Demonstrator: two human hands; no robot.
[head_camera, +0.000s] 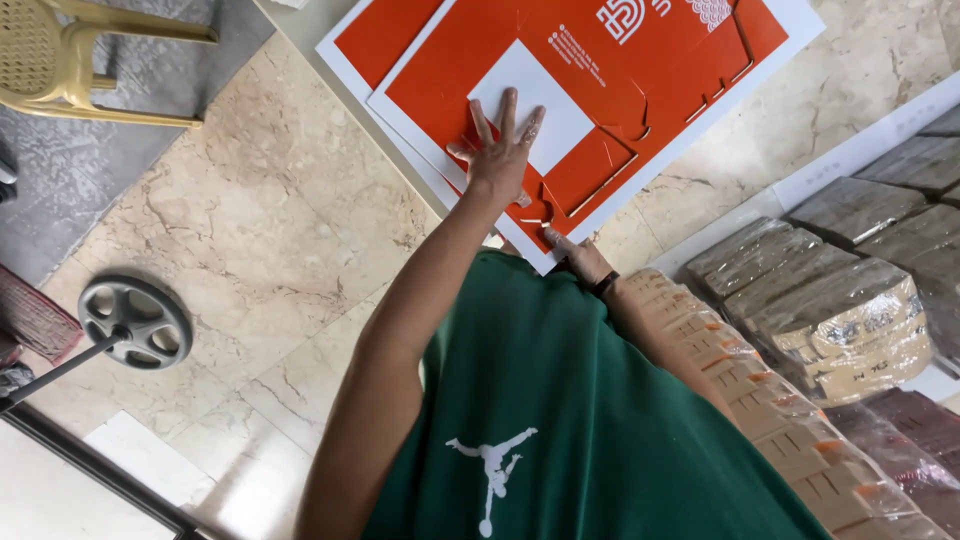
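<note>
Around us we see a stack of folded brown cardboard blanks (770, 400) running from the centre toward 4 o'clock, just beside our right forearm, and wrapped bundles of flat cartons (850, 310) at 3 o'clock. A beige plastic chair (60, 60) stands at 10 o'clock, and a grey wheel on a rod (135, 322) lies at 9 o'clock. Nothing lies between our hands and the orange die-cut cardboard sheet (450, 70), which sits at 12 o'clock on top of another like it.

Our left hand (500, 150) reaches straight out, arm extended, fingers spread and pressed flat on the sheet, partly over its white rectangular panel (545, 95); it grips nothing. Our right hand (580, 255) is close to our body, mostly hidden by the green shirt (560, 400), with a dark band at the wrist; its fingertips touch the near edge of the sheet, but we cannot tell whether they pinch it.

The sheets rest on a pale bench (300, 35), of which only a strip shows. The floor (270, 230) is beige marble tile, with grey stone at 11 o'clock.
</note>
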